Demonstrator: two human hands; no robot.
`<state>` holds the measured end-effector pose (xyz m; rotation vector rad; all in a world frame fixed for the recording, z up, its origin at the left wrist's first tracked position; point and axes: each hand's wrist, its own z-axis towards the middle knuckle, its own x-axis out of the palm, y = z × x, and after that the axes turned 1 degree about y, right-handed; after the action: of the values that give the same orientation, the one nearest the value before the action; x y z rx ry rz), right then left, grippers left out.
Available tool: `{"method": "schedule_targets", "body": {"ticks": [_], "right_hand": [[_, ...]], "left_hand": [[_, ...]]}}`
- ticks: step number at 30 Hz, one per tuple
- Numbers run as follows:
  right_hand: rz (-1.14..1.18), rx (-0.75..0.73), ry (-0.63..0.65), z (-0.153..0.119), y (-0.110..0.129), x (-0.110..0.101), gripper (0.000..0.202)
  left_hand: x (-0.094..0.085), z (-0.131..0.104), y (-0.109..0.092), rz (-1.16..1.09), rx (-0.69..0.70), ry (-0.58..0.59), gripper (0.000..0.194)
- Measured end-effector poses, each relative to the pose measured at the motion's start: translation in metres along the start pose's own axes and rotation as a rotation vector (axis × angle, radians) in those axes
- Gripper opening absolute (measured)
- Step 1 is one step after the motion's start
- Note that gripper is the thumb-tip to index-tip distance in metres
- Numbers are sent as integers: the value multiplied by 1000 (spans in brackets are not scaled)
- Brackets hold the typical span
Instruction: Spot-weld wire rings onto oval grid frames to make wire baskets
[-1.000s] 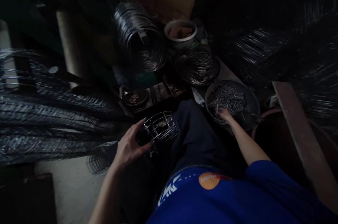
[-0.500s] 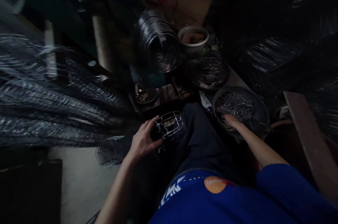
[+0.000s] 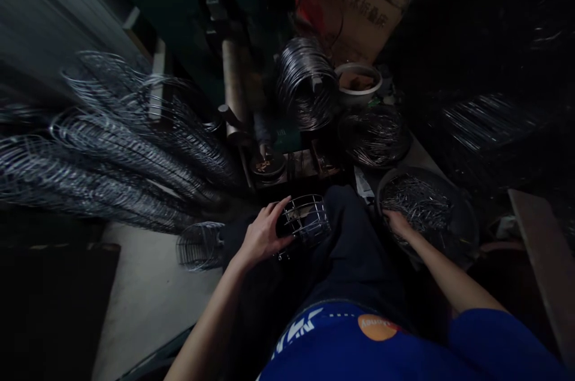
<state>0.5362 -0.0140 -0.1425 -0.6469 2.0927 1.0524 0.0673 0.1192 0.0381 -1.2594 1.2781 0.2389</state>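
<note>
My left hand (image 3: 263,235) is closed on the left side of a round wire cage (image 3: 309,215), thumb below and fingers above. The cage is made of shiny bent wires with square gaps and rests over my lap. Off to the right, my right hand (image 3: 398,225) reaches inside the near left rim of a dark basin (image 3: 465,228). Its fingers are drawn together beside a heap of short metal wire pieces (image 3: 417,201). The fingertips are in shadow, so anything between them is too small to make out.
Long stacks of wire rings (image 3: 121,153) lean at the left, with a small wire cage (image 3: 200,246) on the floor. Ahead are a machine with a round dish (image 3: 267,166), a wire coil (image 3: 308,81), a white bowl (image 3: 359,93) and a cardboard box (image 3: 354,3). A plank (image 3: 539,249) stands at right.
The view has swung left, so everything sits further right in the picture. My right hand has shifted slightly toward the basin's left rim. My left hand keeps its hold on the cage.
</note>
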Motion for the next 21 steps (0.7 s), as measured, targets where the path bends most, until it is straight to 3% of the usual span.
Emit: {"method": "schedule_targets", "body": {"ticks": [5, 9, 12, 16, 21], "right_hand": [[303, 175, -242, -9, -2, 13, 29], [551, 231, -311, -25, 7, 25, 25], [727, 202, -341, -28, 22, 16, 35], [937, 97, -335, -21, 61, -18, 44], [1087, -53, -142, -19, 150, -39, 40]], "left_hand": [[-1, 1, -6, -27, -21, -10, 91], [0, 1, -7, -31, -22, -39, 84], [0, -1, -7, -35, -38, -61, 74], [-8, -5, -4, -12, 41, -122, 55], [-19, -1, 2, 92, 80, -229, 42]]}}
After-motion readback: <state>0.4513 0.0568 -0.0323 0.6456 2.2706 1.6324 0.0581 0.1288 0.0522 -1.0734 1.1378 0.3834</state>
